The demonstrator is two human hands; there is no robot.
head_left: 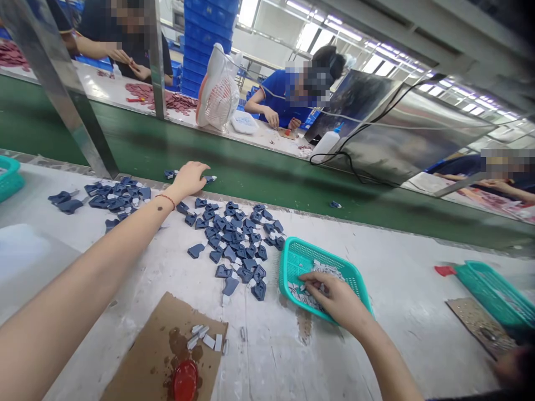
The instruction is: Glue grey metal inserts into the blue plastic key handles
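My left hand (190, 181) reaches over the green conveyor belt (259, 172), fingers stretched out and apart. Close to its fingertips lies a dark blue plastic part (211, 179) with a pale tip. My right hand (336, 298) dips into a teal plastic basket (288, 245) of small light grey pieces (328, 271). Its thumb and fingers are pinched together; what is between them is too small to make out. Between the hands spreads a pile of dark blue parts (229, 236), several with pale tabs. Another group of blue parts (119, 196) lies behind my left forearm.
Brown cardboard (154, 334) in front bears a red oval dish (185, 380), wet stains and several grey pieces (209, 341). One blue part (335, 205) rests on the belt farther right. Another teal basket (493, 289) stands right. Across the belt, people work near a white bottle (326, 146).
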